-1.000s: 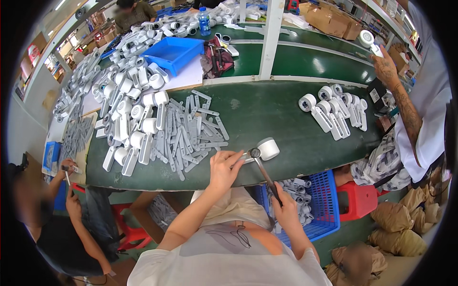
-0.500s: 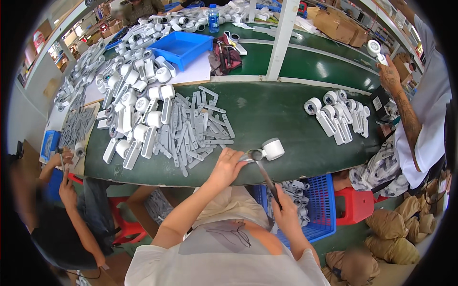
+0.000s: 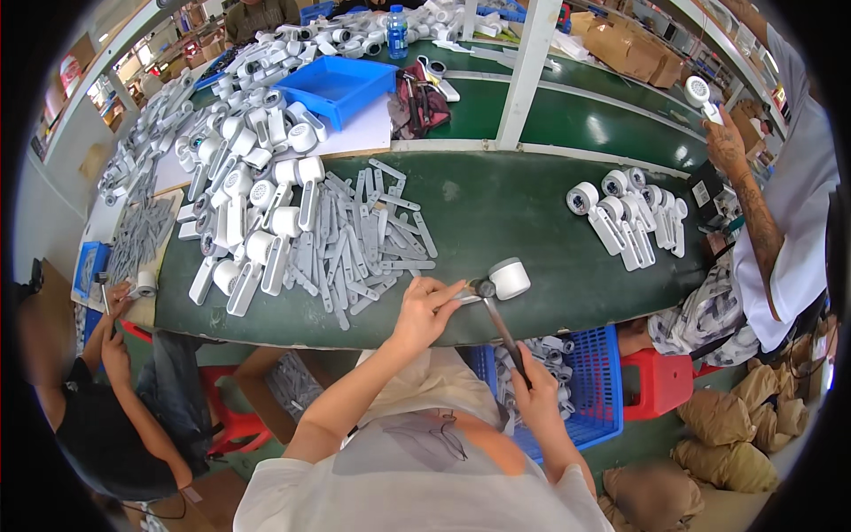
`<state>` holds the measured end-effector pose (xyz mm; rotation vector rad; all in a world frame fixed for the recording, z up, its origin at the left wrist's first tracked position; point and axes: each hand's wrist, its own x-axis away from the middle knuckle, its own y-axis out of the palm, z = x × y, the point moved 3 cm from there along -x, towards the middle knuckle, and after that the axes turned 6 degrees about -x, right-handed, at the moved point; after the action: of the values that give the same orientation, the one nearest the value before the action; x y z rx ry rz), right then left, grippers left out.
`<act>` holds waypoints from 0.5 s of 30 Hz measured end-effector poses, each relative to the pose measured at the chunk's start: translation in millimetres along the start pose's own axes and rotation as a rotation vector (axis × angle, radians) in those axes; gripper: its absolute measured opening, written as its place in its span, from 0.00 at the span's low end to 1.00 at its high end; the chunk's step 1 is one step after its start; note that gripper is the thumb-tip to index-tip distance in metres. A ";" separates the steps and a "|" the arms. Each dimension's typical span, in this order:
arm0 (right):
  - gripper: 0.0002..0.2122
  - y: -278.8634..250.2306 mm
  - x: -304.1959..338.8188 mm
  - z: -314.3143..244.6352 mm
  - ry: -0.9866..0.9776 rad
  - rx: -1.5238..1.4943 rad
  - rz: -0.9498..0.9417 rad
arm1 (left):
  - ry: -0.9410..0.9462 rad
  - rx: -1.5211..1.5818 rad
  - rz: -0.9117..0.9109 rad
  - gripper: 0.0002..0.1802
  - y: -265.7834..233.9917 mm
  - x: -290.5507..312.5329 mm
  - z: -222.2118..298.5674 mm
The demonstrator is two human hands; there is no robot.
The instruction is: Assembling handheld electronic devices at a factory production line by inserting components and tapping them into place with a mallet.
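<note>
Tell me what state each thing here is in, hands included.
White unit: lying on the green tabletop.
Left hand: holding the unit's handle.
Right hand: closed around the hammer.
Hammer: head at the unit's handle, contact unclear.
Grey strips: loose, heaped.
Blue tray: right side up.
Blue bottle: upright.
Blue basket: holding grey-white parts.

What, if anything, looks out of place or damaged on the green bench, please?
Nothing looks clearly damaged or spilled. The one untidy spot is the grey strips, left of centre: they lie jumbled at all angles, unlike the neater white devices grouped at the right.
</note>
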<state>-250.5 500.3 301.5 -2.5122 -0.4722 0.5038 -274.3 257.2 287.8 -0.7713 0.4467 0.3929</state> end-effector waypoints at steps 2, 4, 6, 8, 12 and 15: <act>0.20 -1.0 -1.5 4.9 0.023 -0.084 0.045 | -0.057 0.016 -0.019 0.18 1.0 -1.7 1.7; 0.20 -3.6 0.2 6.1 0.050 -0.102 0.052 | -0.086 -0.001 0.013 0.15 1.9 -1.7 5.1; 0.20 -5.8 2.0 6.4 0.078 -0.121 0.060 | -0.081 -0.027 0.035 0.14 1.2 -6.2 14.4; 0.21 -7.9 1.9 5.4 0.113 -0.110 0.055 | -0.076 -0.053 0.058 0.12 2.4 -8.6 16.4; 0.21 -5.6 2.1 5.3 0.019 -0.073 0.076 | -0.069 0.018 0.085 0.12 13.8 -7.9 6.1; 0.21 -5.9 2.6 4.9 -0.014 -0.067 0.097 | -0.072 0.074 0.105 0.11 14.7 -8.3 7.5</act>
<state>-251.7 508.2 300.2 -2.6076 -0.3793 0.5519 -286.7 270.9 288.4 -0.6612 0.4335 0.4978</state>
